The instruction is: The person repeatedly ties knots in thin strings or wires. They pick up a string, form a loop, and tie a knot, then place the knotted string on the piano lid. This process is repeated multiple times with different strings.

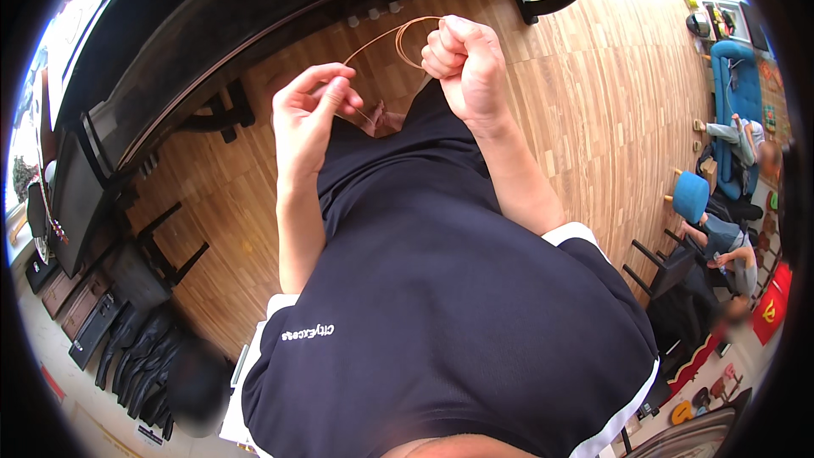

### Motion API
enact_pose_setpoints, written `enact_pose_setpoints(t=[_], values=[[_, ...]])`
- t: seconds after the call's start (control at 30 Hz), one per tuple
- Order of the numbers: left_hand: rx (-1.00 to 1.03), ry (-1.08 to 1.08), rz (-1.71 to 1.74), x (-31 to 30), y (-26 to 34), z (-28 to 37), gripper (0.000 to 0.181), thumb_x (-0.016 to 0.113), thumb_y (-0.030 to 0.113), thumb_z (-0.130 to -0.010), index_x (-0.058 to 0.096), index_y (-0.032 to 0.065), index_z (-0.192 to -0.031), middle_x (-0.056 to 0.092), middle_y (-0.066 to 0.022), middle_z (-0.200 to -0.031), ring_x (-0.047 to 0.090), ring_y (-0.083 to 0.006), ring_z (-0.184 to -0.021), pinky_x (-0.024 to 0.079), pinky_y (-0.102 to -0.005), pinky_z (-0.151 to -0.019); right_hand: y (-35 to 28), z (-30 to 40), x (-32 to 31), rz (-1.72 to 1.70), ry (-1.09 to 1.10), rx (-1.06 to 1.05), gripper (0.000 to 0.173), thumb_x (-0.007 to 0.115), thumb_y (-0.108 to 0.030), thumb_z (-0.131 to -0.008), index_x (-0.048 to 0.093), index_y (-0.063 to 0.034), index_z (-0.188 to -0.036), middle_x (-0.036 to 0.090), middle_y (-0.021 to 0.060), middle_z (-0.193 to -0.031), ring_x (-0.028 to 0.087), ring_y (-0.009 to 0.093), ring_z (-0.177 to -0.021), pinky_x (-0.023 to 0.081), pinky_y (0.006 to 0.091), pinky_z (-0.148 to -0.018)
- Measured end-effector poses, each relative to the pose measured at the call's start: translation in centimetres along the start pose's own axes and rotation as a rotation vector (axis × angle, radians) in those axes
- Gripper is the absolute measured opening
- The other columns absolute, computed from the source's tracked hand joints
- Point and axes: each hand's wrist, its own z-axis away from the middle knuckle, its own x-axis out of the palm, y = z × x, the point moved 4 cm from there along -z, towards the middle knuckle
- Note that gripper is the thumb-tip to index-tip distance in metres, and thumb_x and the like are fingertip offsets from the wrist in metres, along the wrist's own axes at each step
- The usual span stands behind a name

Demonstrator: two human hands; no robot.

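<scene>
A thin copper-coloured wire or string [400, 44], partly coiled, spans the gap between my two hands. My right hand [467, 63] is closed in a fist around the coiled part, whose loops stick out to its left. The other end runs to my left hand [318, 98], pinched between thumb and fingers, and a thin length shows below those fingers. Both hands are raised in front of my dark shirt, over the wooden floor.
A long glossy black piano-like body [254, 19] curves across the top and left. Several dark instrument cases [95, 331] stand at the lower left. Two people [731, 133] [731, 248] sit at the right, by a blue sofa [725, 89], a blue stool [690, 196] and a black chair [671, 270].
</scene>
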Motion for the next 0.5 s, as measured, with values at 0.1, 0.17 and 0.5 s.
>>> enact_pose_setpoints(t=[0.1, 0.17, 0.5], values=[[0.081, 0.108, 0.039, -0.5, 0.7, -0.3, 0.014, 0.064, 0.005, -0.093, 0.069, -0.0020, -0.105, 0.068, -0.0068, -0.088, 0.063, -0.0115, -0.074, 0.049, -0.0221, -0.067, 0.6, 0.1, 0.2, -0.075, -0.023, 0.070, 0.040, 0.044, -0.019, -0.098, 0.029, -0.0134, -0.061, 0.023, -0.0051, -0.054, 0.018, 0.007, -0.048, 0.017, 0.0268, -0.045], [0.172, 0.178, 0.045, -0.6, 0.9, -0.9, 0.014, 0.065, 0.004, -0.092, 0.070, -0.0017, -0.104, 0.069, -0.0072, -0.089, 0.062, -0.0116, -0.075, 0.048, -0.0220, -0.067, 0.9, 0.3, 0.6, -0.126, -0.059, 0.114, 0.040, 0.043, -0.020, -0.098, 0.028, -0.0138, -0.061, 0.022, -0.0049, -0.054, 0.017, 0.007, -0.048, 0.017, 0.0268, -0.045], [0.217, 0.353, 0.284, -0.4, 0.4, -2.1, 0.015, 0.071, -0.001, -0.086, 0.072, -0.0012, -0.100, 0.071, -0.0096, -0.091, 0.069, -0.0176, -0.082, 0.056, -0.0257, -0.073, 2.1, 0.5, 1.1, -0.347, -0.136, 0.358, 0.042, 0.041, -0.025, -0.099, 0.024, -0.0163, -0.061, 0.021, -0.0051, -0.053, 0.017, 0.008, -0.046, 0.018, 0.0267, -0.044]])
